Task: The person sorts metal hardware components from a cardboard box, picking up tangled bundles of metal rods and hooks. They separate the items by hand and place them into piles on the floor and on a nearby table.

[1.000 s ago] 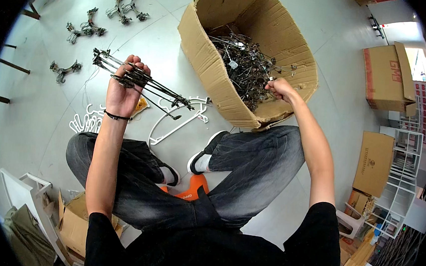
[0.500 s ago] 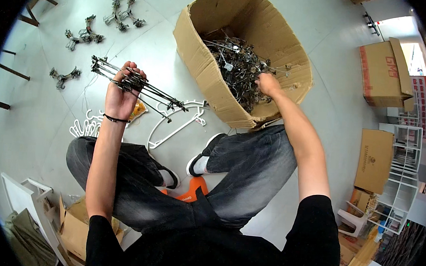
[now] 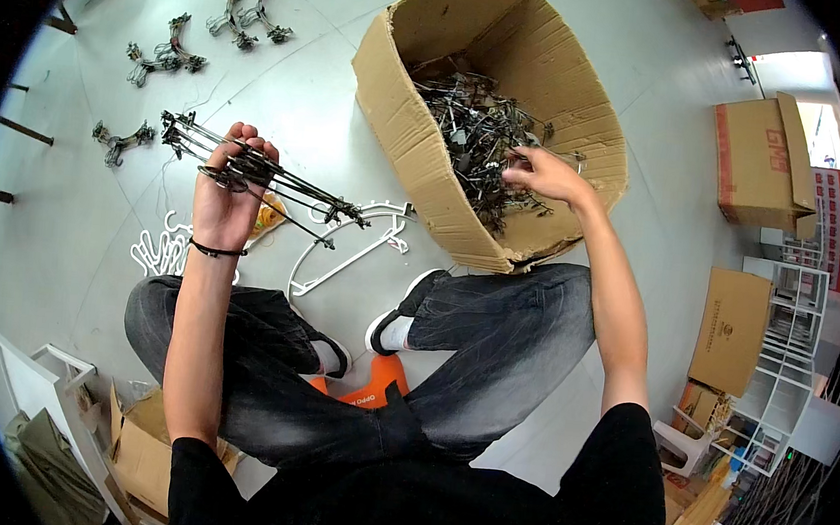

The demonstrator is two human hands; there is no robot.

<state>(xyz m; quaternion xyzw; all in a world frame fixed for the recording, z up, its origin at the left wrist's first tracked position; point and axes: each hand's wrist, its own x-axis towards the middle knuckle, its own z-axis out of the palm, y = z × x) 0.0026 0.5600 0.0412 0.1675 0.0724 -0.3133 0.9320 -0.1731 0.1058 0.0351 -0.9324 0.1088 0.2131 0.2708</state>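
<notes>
My left hand (image 3: 234,184) is raised above the floor, palm up. Its fingers curl around a bundle of clip hangers (image 3: 293,189), thin dark metal rods with clips at their ends. The bundle slants down to the right. Inside the big cardboard box (image 3: 401,128) lies a tangled heap of similar dark hangers (image 3: 470,128). My right hand (image 3: 550,177) hovers over the heap's right side, fingers bent and slightly apart. I see nothing clearly held in it, though its fingertips overlap the dark metal behind.
Several hanger bundles (image 3: 165,60) lie on the floor at far left. White plastic hangers (image 3: 156,254) and a white curved frame (image 3: 342,256) lie before my legs. An orange stool (image 3: 376,382) is between my legs. Boxes (image 3: 763,161) and white shelving (image 3: 780,390) stand at right.
My right hand has drawn slightly back and to the right, and its fingers now show above the heap. The left hand keeps its bundle, tilted a little differently. The view has shifted slightly.
</notes>
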